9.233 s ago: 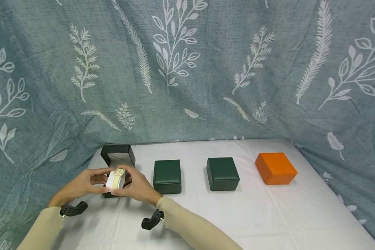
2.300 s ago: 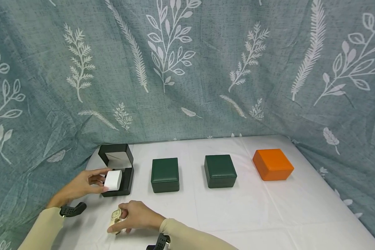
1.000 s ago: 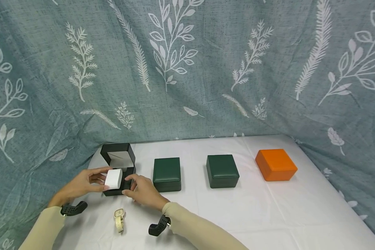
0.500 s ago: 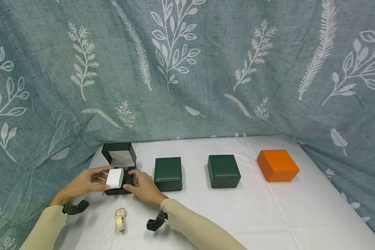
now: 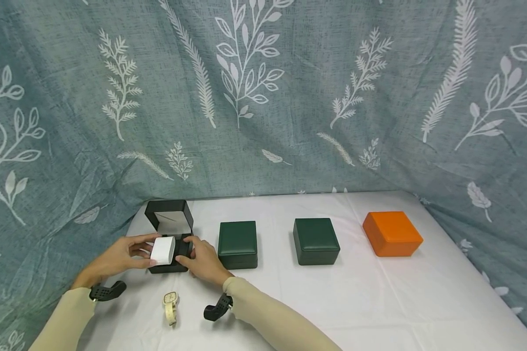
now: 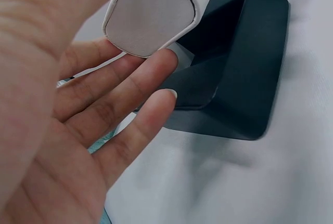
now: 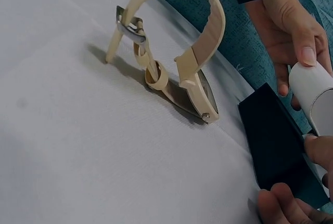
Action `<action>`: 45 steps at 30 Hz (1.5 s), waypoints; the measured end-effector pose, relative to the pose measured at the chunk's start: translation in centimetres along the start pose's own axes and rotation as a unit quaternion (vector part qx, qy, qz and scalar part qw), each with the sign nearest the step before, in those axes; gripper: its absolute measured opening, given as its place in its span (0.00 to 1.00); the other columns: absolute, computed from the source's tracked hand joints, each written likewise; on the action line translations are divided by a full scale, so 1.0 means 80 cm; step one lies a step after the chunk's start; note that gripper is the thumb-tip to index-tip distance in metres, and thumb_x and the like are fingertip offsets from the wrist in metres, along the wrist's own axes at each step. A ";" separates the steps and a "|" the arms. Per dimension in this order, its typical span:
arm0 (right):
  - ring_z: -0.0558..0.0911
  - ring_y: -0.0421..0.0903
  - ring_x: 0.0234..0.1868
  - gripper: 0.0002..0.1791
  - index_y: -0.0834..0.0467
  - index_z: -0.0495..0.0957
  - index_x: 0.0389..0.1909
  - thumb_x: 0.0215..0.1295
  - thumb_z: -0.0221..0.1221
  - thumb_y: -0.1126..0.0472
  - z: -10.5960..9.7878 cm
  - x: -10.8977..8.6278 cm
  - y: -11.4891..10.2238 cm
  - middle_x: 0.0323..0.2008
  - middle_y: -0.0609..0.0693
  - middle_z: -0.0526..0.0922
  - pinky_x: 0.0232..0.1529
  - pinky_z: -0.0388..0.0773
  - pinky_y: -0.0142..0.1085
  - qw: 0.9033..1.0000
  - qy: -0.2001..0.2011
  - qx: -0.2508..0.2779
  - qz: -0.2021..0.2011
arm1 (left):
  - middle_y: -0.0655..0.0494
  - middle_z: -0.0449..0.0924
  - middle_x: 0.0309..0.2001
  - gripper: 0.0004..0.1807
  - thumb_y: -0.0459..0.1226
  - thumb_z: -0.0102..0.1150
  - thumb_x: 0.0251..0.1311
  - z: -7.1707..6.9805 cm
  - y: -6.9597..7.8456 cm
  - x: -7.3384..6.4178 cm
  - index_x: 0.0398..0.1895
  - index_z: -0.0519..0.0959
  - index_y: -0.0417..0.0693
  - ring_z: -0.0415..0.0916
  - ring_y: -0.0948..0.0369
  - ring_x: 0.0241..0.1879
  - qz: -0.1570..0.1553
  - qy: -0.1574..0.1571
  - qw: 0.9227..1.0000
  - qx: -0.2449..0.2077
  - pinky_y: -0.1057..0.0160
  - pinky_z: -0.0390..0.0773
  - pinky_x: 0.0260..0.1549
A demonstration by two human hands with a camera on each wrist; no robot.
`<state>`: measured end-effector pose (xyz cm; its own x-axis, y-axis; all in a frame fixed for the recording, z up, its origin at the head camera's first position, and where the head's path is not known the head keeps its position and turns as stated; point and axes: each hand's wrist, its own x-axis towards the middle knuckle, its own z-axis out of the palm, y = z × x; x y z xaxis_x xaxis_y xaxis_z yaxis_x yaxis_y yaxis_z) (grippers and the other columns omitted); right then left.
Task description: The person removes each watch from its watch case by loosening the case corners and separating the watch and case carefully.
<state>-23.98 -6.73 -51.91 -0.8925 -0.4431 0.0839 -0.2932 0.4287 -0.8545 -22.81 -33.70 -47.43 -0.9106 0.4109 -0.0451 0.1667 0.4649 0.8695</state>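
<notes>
A white watch cushion [image 5: 163, 250] is pinched by my left hand [image 5: 125, 256], fingers at its left end; its flat end shows in the left wrist view. It is held over the black watch box [image 5: 183, 249], whose lid [image 5: 169, 211] stands raised with a pale lining. My right hand [image 5: 204, 258] grips the box at its right side, thumb over the dark inside and other fingers curled at the edge. On the white cloth nearer the front lies a cream wristwatch [image 5: 170, 308], its strap [image 7: 210, 11] buckled into a loop.
Right of the black box stand two dark green boxes, one near [image 5: 237, 244] and one farther [image 5: 316, 241], then an orange box [image 5: 393, 233], all closed. A patterned curtain [image 5: 263, 97] hangs behind the table. Black bands [image 5: 108, 291] sit on both wrists.
The wristwatch came off the cushion and was laid on the cloth by my right hand, which then moved up to the black box. My left hand kept the cushion over the box.
</notes>
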 end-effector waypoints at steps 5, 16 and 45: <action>0.74 0.35 0.30 0.32 0.54 0.70 0.72 0.72 0.65 0.49 0.000 0.001 -0.001 0.32 0.43 0.73 0.36 0.69 0.32 1.000 0.002 0.006 0.003 | 0.36 0.76 0.59 0.43 0.38 0.75 0.60 0.000 -0.001 0.000 0.75 0.66 0.37 0.81 0.54 0.50 0.005 0.000 1.000 -0.002 0.59 0.83 0.45; 0.72 0.35 0.33 0.36 0.53 0.67 0.75 0.70 0.66 0.51 0.000 0.003 -0.005 0.23 0.43 0.76 0.37 0.69 0.32 1.000 -0.002 0.008 0.021 | 0.36 0.76 0.58 0.43 0.38 0.76 0.59 0.000 -0.002 0.001 0.75 0.66 0.36 0.81 0.55 0.50 0.009 0.000 1.000 -0.003 0.59 0.83 0.44; 0.78 0.42 0.15 0.37 0.51 0.68 0.75 0.66 0.71 0.57 0.005 0.003 -0.004 0.30 0.48 0.76 0.26 0.74 0.31 0.993 0.007 0.102 0.063 | 0.40 0.74 0.60 0.46 0.44 0.75 0.60 0.001 -0.002 0.009 0.78 0.63 0.43 0.77 0.47 0.54 -0.012 0.021 0.999 0.032 0.59 0.81 0.45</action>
<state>-24.01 -7.28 -51.84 -0.9227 -0.3848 -0.0235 -0.1053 0.3103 -0.9448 -23.44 -33.41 -47.66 -0.9296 0.3660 -0.0425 0.1682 0.5243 0.8347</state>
